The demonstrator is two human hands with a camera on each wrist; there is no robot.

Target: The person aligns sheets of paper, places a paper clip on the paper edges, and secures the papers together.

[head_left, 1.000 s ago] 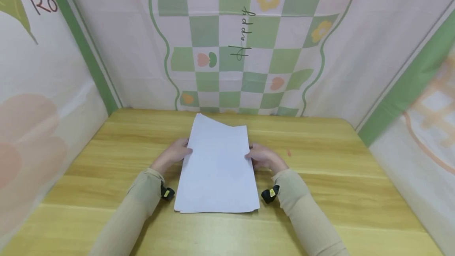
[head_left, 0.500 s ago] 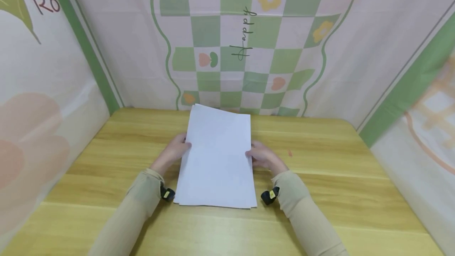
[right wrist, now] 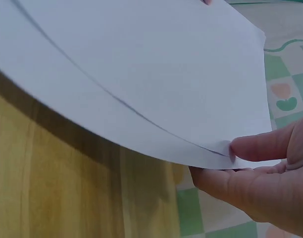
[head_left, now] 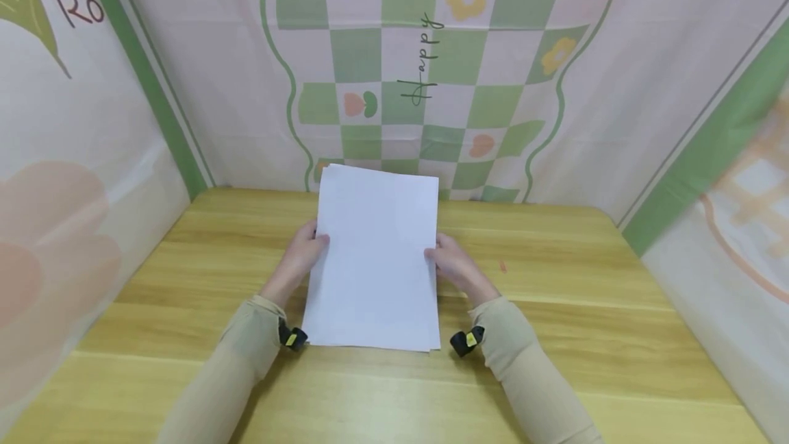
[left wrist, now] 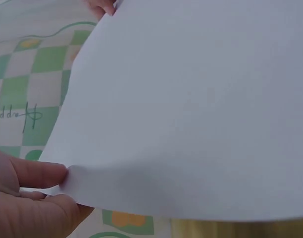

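Several white paper sheets (head_left: pixel 376 259), loosely stacked, are held between both hands above the table. The left hand (head_left: pixel 300 255) pinches the left edge, thumb on top and fingers beneath. On the opposite edge, the right hand (head_left: pixel 456 262) pinches the sheets the same way. In the right wrist view, the top sheet (right wrist: pixel 156 74) lies slightly offset from a sheet under it. The left wrist view shows the paper (left wrist: pixel 181 109) bending a little by the thumb. The fingers under the stack are mostly hidden in the head view.
A wood-grain table (head_left: pixel 555 362) spreads under the arms. Behind it hangs a cloth (head_left: pixel 407 53) with green checks, and more printed cloth stands at both sides. A small red mark (head_left: pixel 503 266) is on the table to the right.
Both hands have raised the paper stack's far end, which now stands higher against the back cloth. Its near edge has shifted away from the person. The uneven far edge looks straighter.
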